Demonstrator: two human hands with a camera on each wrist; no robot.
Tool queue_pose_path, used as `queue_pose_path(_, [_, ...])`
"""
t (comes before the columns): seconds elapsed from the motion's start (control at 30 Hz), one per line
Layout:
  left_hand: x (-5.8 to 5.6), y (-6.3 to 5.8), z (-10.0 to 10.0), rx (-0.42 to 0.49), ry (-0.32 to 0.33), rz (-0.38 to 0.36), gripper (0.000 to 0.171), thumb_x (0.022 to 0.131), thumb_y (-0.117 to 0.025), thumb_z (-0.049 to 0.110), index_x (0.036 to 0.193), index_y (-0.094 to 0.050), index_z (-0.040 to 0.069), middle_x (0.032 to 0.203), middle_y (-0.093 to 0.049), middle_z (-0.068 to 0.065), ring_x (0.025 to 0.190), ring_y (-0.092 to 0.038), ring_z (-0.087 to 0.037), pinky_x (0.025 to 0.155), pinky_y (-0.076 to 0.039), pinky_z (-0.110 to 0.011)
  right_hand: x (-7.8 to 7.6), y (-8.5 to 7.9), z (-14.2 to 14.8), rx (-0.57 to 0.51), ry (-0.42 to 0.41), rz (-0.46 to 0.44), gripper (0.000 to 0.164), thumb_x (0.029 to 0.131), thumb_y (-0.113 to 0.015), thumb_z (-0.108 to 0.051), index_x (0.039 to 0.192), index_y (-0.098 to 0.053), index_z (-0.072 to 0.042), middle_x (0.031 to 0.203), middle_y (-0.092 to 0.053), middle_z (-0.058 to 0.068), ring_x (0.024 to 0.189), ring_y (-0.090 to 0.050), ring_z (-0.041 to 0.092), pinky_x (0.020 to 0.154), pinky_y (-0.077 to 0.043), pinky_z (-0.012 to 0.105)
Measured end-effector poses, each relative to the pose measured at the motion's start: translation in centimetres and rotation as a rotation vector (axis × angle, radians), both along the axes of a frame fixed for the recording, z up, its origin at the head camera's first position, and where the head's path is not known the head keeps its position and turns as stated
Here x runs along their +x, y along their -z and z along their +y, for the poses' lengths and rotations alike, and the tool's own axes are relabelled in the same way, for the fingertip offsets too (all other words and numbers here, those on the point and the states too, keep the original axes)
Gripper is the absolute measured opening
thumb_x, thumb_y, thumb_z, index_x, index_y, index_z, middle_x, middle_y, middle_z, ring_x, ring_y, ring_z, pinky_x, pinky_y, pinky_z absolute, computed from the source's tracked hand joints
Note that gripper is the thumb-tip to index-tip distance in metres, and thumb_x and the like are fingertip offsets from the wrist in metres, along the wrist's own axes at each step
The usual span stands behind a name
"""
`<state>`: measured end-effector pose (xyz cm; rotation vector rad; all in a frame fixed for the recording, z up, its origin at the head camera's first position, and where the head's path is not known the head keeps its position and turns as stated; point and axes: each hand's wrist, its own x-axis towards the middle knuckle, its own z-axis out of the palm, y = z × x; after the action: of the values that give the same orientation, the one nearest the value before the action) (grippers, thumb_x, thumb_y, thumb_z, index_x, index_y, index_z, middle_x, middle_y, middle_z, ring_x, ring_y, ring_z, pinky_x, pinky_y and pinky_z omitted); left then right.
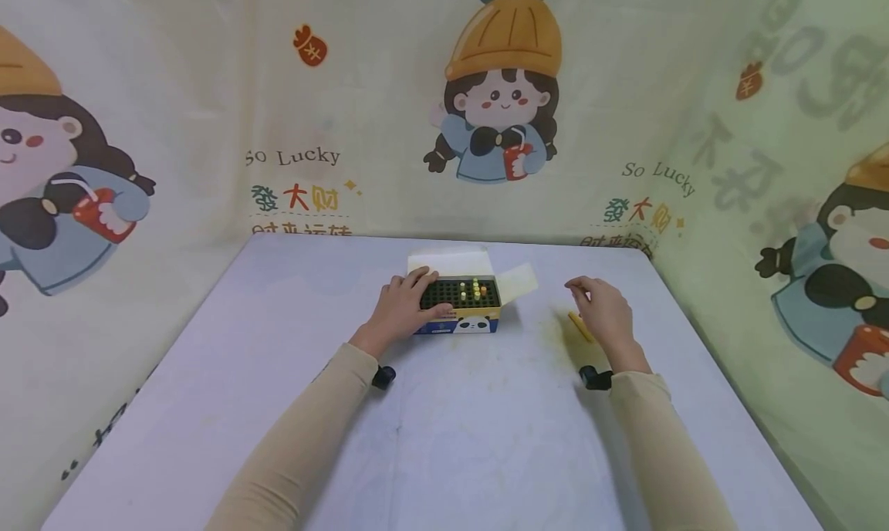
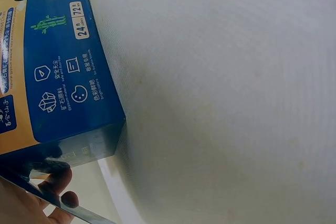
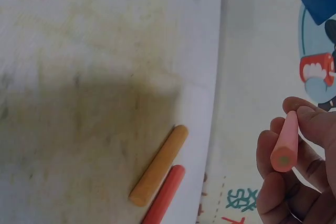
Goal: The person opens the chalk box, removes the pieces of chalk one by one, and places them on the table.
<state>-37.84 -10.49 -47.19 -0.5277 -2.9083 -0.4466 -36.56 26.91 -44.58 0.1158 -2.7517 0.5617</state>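
My left hand (image 1: pixel 403 303) grips the left end of a blue and yellow chalk box (image 1: pixel 474 324), thumb along its front top edge. Inside the box is a dark grid of holes, with several chalk sticks (image 1: pixel 463 291) standing towards its right side. In the left wrist view, the box's printed blue side (image 2: pixel 68 72) fills the upper left, with fingertips below it. To the right of the box, my right hand (image 1: pixel 606 311) is raised above the table. It pinches a pink chalk stick (image 3: pixel 286 142) between thumb and fingers.
An orange-yellow chalk stick (image 3: pixel 159 166) and a red chalk stick (image 3: pixel 165 195) lie side by side on the white table (image 1: pixel 486 438) under my right hand. The box's white lid (image 1: pixel 451 261) stands open at the back, and a white flap (image 1: pixel 518 282) sticks out right.
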Motion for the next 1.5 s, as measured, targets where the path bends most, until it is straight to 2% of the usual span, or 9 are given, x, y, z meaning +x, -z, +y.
queue_pose_path(0.17, [0.0, 0.1, 0.0, 0.004, 0.003, 0.002, 0.089, 0.08, -0.031, 0.084, 0.151, -0.03, 0.03, 0.156, -0.025, 0.0, 0.124, -0.039, -0.038, 0.097, -0.036, -0.056, -0.2, 0.5, 0.9, 0.028, 0.011, -0.032, 0.019, 0.098, -0.055, -0.022, 0.11, -0.069, -0.017, 0.096, -0.066, 0.006, 0.07, -0.055, 0.023, 0.054, -0.04, 0.036])
queue_pose_path(0.3, [0.0, 0.1, 0.0, 0.009, 0.006, 0.007, 0.089, 0.08, -0.031, 0.084, 0.151, -0.03, 0.03, 0.156, -0.025, 0.0, 0.124, -0.039, -0.039, 0.097, -0.036, -0.056, -0.3, 1.2, 1.7, 0.048, 0.023, -0.056, 0.018, 0.097, -0.056, -0.02, 0.109, -0.069, -0.017, 0.099, -0.067, 0.008, 0.08, -0.059, 0.027, 0.06, -0.044, 0.041])
queue_pose_path(0.6, [0.0, -0.1, 0.0, 0.01, 0.002, -0.008, 0.089, 0.08, -0.031, 0.084, 0.151, -0.03, 0.03, 0.156, -0.025, 0.0, 0.123, -0.039, -0.038, 0.098, -0.036, -0.056, -0.3, 2.1, 2.7, 0.1, 0.013, -0.128, 0.018, 0.095, -0.058, -0.017, 0.109, -0.07, -0.015, 0.103, -0.067, 0.012, 0.085, -0.062, 0.032, 0.062, -0.049, 0.046])
queue_pose_path(0.9, [0.0, -0.1, 0.0, 0.004, 0.008, -0.007, 0.089, 0.08, -0.029, 0.084, 0.151, -0.029, 0.029, 0.157, -0.023, -0.001, 0.125, -0.038, -0.038, 0.098, -0.035, -0.056, -0.6, 2.5, 2.8, 0.133, 0.011, -0.193, 0.019, 0.096, -0.056, -0.016, 0.107, -0.072, -0.015, 0.106, -0.066, 0.015, 0.091, -0.062, 0.034, 0.067, -0.049, 0.048])
queue_pose_path(1.13, [0.0, -0.1, 0.0, 0.007, 0.006, 0.006, 0.087, 0.082, -0.031, 0.082, 0.151, -0.03, 0.029, 0.156, -0.024, -0.001, 0.125, -0.039, -0.039, 0.097, -0.035, -0.056, -0.7, 2.6, 2.8, 0.129, -0.012, -0.21, 0.02, 0.094, -0.061, -0.021, 0.108, -0.074, -0.015, 0.115, -0.067, 0.015, 0.103, -0.06, 0.04, 0.078, -0.048, 0.054])
queue_pose_path(1.5, [-0.1, 0.0, 0.0, -0.001, 0.004, 0.002, 0.087, 0.082, -0.031, 0.083, 0.151, -0.029, 0.03, 0.157, -0.023, 0.0, 0.124, -0.039, -0.038, 0.097, -0.035, -0.055, -0.7, 2.1, 2.6, 0.122, -0.005, -0.244, 0.022, 0.095, -0.06, -0.02, 0.111, -0.072, -0.012, 0.114, -0.066, 0.018, 0.103, -0.059, 0.04, 0.08, -0.047, 0.055])
